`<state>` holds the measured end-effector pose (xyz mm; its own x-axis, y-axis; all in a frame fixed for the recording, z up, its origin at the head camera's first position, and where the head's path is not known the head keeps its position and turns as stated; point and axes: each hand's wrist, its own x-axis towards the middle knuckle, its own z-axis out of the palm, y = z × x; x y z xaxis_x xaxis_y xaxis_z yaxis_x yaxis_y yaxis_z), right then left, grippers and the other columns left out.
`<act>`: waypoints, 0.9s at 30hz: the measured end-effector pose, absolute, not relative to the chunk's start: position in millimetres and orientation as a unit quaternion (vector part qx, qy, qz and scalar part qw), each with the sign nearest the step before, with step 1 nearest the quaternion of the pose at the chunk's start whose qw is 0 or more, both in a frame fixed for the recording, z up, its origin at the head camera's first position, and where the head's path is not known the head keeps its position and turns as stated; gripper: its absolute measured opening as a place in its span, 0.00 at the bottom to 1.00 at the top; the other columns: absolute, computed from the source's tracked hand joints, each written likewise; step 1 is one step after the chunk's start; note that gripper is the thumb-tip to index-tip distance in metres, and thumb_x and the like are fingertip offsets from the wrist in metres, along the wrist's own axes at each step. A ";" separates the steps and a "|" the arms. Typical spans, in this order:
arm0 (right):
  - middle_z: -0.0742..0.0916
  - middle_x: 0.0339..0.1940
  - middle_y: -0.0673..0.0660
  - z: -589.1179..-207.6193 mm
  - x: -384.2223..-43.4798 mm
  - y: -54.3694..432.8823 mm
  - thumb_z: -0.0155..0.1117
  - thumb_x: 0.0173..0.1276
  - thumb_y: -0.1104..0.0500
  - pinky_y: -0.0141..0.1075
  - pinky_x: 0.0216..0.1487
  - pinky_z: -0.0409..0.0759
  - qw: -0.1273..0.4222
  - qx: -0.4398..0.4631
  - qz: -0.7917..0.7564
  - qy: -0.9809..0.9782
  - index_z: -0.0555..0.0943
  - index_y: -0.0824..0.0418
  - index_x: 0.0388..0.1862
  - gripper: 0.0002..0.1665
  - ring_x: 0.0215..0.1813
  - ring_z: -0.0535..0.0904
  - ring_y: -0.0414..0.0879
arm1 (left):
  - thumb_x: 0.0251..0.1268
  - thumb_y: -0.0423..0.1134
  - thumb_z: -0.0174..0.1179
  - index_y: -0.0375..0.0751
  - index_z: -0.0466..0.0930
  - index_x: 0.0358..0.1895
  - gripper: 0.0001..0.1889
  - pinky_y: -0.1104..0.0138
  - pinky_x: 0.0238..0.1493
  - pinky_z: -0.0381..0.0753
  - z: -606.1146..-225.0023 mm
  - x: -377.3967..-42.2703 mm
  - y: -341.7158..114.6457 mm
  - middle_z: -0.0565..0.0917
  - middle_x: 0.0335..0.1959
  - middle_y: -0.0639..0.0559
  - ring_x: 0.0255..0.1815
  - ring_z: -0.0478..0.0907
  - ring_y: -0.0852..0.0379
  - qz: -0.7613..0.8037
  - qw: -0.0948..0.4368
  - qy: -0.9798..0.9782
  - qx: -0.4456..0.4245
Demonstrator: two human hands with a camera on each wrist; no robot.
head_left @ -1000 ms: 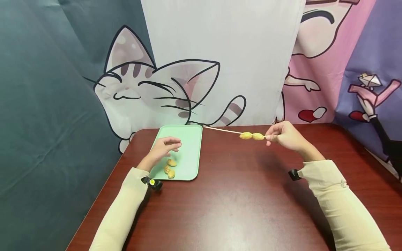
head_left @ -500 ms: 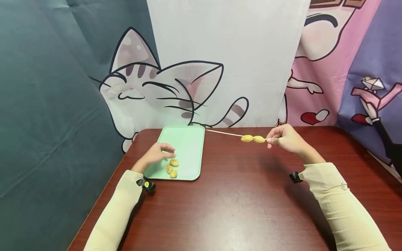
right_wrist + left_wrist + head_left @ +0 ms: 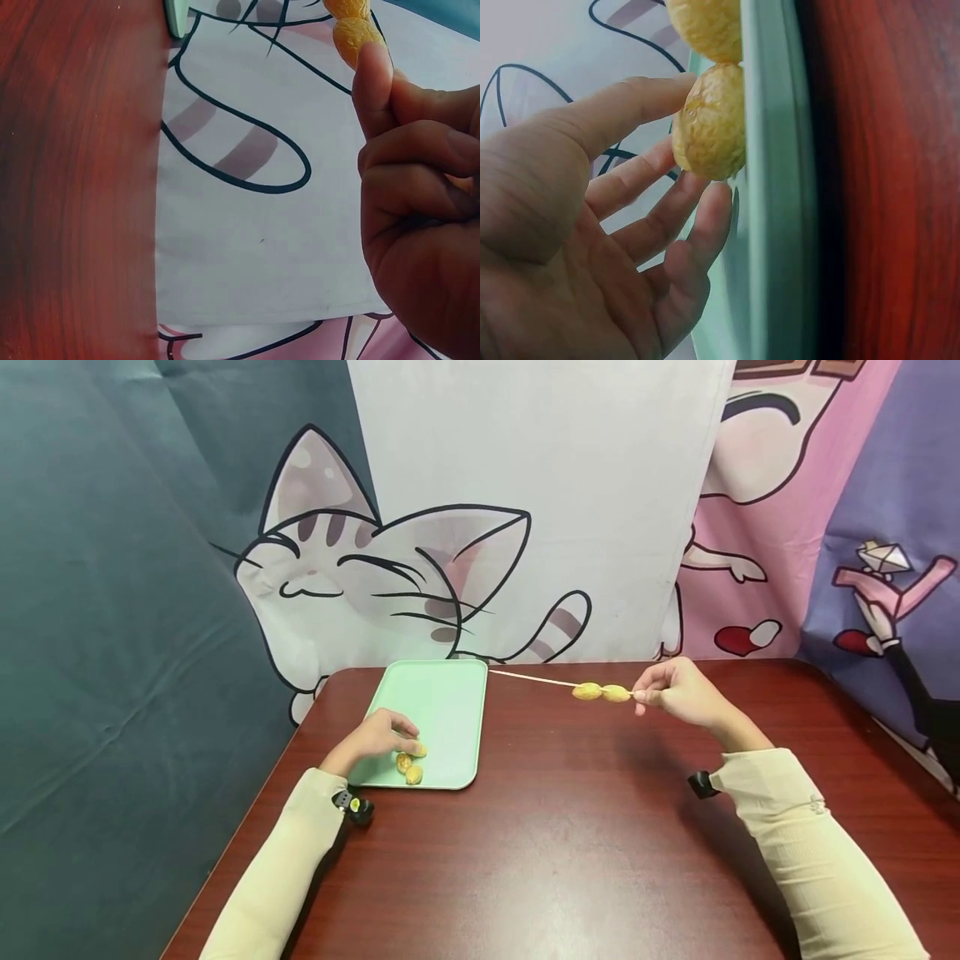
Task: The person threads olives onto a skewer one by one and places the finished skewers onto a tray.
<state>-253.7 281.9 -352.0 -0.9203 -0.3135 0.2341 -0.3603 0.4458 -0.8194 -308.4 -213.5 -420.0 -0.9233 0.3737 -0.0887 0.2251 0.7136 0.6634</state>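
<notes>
My right hand [image 3: 681, 693] pinches the end of a thin wooden skewer [image 3: 532, 677] between thumb and fingertips, above the table. Two wrinkled golden, potato-like pieces [image 3: 602, 692] are threaded on it, close to the fingers; one piece [image 3: 358, 41] shows beside the thumb in the right wrist view. My left hand [image 3: 386, 735] is low over the green tray [image 3: 453, 706], thumb and fingertips at a loose golden piece [image 3: 422, 750]. Two other pieces [image 3: 409, 768] lie just nearer. In the left wrist view a nearer browned piece [image 3: 709, 124] hides the fingertips, so their grip is unclear.
The tray stands at the back left of the red-brown wooden table [image 3: 570, 827]. Behind the table hangs a printed cloth with a cartoon cat [image 3: 330, 560]. A dark cloth [image 3: 112, 652] hangs on the left.
My left hand has come down over the tray to the farthest loose piece, its fingers drawn closer together. The right hand stays nearly still with the skewer.
</notes>
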 end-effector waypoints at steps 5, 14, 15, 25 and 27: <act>0.86 0.19 0.59 -352.8 -254.1 281.6 0.64 0.63 0.73 0.31 0.17 0.59 0.025 0.196 0.487 -0.851 0.82 0.72 0.30 0.03 0.20 0.65 0.36 | 0.50 0.39 0.76 0.36 0.88 0.40 0.15 0.66 0.35 0.75 -418.7 -306.9 -212.9 0.88 0.36 0.48 0.42 0.80 0.53 0.327 0.116 0.922 0.174; 0.86 0.19 0.59 -352.9 -253.4 285.2 0.65 0.63 0.73 0.30 0.18 0.60 0.028 0.193 0.481 -0.855 0.83 0.73 0.30 0.02 0.20 0.65 0.36 | 0.50 0.29 0.72 0.32 0.87 0.41 0.13 0.67 0.32 0.80 -416.0 -302.9 -208.3 0.86 0.36 0.45 0.34 0.81 0.55 0.326 0.129 0.920 0.174; 0.86 0.19 0.60 -353.1 -253.4 285.6 0.65 0.64 0.72 0.31 0.18 0.60 0.027 0.191 0.480 -0.856 0.83 0.73 0.31 0.02 0.20 0.65 0.36 | 0.50 0.29 0.72 0.33 0.87 0.40 0.12 0.67 0.33 0.80 -416.2 -303.3 -208.3 0.86 0.36 0.46 0.35 0.80 0.55 0.325 0.125 0.921 0.173; 0.86 0.20 0.60 -357.6 -253.2 289.2 0.64 0.64 0.72 0.31 0.21 0.64 0.022 0.178 0.469 -0.865 0.83 0.71 0.31 0.02 0.24 0.72 0.39 | 0.56 0.33 0.71 0.35 0.87 0.43 0.11 0.65 0.36 0.80 -416.5 -307.9 -204.0 0.87 0.40 0.46 0.36 0.83 0.54 0.346 0.071 0.916 0.191; 0.86 0.20 0.60 -359.1 -253.1 290.0 0.64 0.63 0.73 0.31 0.21 0.64 0.020 0.178 0.469 -0.865 0.83 0.71 0.31 0.02 0.24 0.73 0.39 | 0.56 0.33 0.71 0.36 0.87 0.43 0.11 0.65 0.35 0.79 -416.3 -308.9 -200.8 0.87 0.40 0.46 0.35 0.82 0.55 0.357 0.059 0.910 0.200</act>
<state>-253.1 290.0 -359.1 -0.9355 -0.2898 0.2019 -0.3272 0.4956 -0.8045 -308.9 -200.8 -416.3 -0.9128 0.4067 0.0367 0.3231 0.6642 0.6742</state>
